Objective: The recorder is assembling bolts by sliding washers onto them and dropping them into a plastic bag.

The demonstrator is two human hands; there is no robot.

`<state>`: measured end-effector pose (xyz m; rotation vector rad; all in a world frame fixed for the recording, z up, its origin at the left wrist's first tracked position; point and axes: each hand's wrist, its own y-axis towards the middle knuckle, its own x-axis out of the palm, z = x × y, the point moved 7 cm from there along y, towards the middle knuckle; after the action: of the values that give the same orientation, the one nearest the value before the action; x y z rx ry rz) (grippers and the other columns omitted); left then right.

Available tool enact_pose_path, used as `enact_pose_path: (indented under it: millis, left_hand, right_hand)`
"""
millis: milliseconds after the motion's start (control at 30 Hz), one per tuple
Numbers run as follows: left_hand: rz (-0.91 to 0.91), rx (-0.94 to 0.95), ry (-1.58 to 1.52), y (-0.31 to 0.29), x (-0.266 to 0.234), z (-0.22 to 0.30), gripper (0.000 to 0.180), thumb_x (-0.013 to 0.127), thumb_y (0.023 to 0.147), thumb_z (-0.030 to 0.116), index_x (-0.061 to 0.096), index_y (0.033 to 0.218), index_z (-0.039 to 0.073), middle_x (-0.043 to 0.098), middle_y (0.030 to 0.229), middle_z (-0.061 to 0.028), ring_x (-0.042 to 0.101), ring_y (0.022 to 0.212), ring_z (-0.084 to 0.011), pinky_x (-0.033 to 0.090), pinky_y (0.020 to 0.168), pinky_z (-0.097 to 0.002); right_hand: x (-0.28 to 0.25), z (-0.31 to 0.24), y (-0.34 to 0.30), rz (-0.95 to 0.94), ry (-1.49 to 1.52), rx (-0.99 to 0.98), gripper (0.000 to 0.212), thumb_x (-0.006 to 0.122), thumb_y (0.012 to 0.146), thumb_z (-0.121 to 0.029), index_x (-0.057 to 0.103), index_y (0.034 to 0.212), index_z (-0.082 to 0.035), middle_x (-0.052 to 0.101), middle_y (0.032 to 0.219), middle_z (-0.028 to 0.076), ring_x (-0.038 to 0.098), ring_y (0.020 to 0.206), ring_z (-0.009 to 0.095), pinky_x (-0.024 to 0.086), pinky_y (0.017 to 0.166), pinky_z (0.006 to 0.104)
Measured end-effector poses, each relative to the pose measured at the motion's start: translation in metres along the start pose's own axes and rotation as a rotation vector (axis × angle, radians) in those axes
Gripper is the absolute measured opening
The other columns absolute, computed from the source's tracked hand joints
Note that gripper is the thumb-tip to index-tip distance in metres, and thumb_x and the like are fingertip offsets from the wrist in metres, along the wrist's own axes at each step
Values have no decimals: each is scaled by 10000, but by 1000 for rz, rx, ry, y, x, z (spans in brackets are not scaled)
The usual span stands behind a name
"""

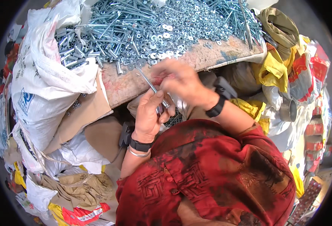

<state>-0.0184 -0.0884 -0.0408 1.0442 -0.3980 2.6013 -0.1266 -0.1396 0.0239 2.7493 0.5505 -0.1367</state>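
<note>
My left hand (148, 113) is closed around a long thin metal bolt (146, 79), pinching it between thumb and fingers. The bolt slants, its thin end pointing up and left toward the heap. Lower in the same hand, other shiny metal pieces show between the fingers; their kind is hidden. My right hand (184, 83) is beside the bolt with its fingers bent, smeared by motion, so what it holds cannot be made out. Just beyond the hands lie loose washers (151, 52), short metal sleeves (71, 52) and a pile of long bolts (120, 17).
A stained board (124, 88) carries the hardware, with small nuts and washers (199, 22) heaped at its middle. White sacks (38, 109) stand at the left. Yellow cloth (273, 69), a metal cup (288, 110) and more sacks crowd the right. Cardboard (81, 122) leans below the board.
</note>
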Motion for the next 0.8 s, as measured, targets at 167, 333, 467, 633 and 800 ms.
enact_pose_path:
  millis: [167,333,467,633,800]
  left_hand:
    - [18,12,42,6,-4,10,191,551,1010,285,534,980,97,581,683,-120,349,402,-58,270,378,-190]
    - [31,7,88,9,-10,8,158,555,1010,243,544,976,89,587,684,-120,338,404,-43,270,373,-184]
    - [38,17,118,11,-12,6,157,559,1008,234,556,975,81,583,675,-114,336,405,-41,266,370,-182]
    - [70,17,122,10,-19,7,155,571,1002,227,564,970,76,584,674,-110,339,403,-40,267,369,-179]
    - [52,14,121,10,-16,6,167,589,991,239,565,958,77,598,660,-119,356,395,-46,270,369,-176]
  right_hand:
    - [-78,25,12,103,-1112,-124,191,619,909,-145,693,1085,-140,560,845,116,606,781,341,489,664,422]
    - [-99,19,25,104,-1093,-92,246,583,869,-68,703,1073,-137,569,857,118,613,767,343,493,679,421]
    - [-77,33,29,-40,-1162,-77,232,579,867,-58,697,1059,-116,598,890,117,618,770,331,493,689,398]
    - [-102,23,28,86,-883,-78,172,573,885,-88,684,1015,-89,646,917,122,634,797,338,502,709,407]
    - [-100,23,25,142,-813,-127,134,584,901,-153,680,958,-79,662,925,122,639,837,367,507,727,440]
